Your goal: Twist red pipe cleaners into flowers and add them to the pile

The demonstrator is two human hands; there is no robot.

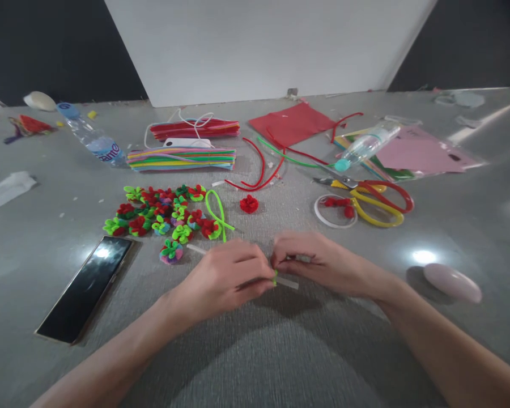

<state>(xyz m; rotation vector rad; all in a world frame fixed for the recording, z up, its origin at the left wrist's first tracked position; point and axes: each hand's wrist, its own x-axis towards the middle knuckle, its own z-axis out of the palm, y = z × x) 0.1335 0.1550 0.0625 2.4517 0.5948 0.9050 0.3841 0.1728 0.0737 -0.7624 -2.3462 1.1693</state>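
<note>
My left hand (232, 275) is closed around a thin whitish stick (288, 283), whose two ends stick out on either side of the fingers. A small bit of bright green pipe cleaner (275, 277) shows on the stick at the left fingertips. Close against it, my right hand (308, 260) is pinched at the green pipe cleaner; its fingertips are partly hidden. Beyond the hands lie a small red pipe-cleaner flower (249, 204) and a looped light green pipe cleaner (216, 212). Left of these sits a cluster of red, green and multicoloured pipe-cleaner flowers (161, 209).
A phone (85, 289) lies at left, near a water bottle (91, 136). Bundles of pipe cleaners (182, 158), loose red pipe cleaners (261, 161) and a red sheet (291, 122) are behind. Scissors (382, 198), a white ring (317, 212), another bottle (368, 144) and a pale oval object (453, 282) are at right.
</note>
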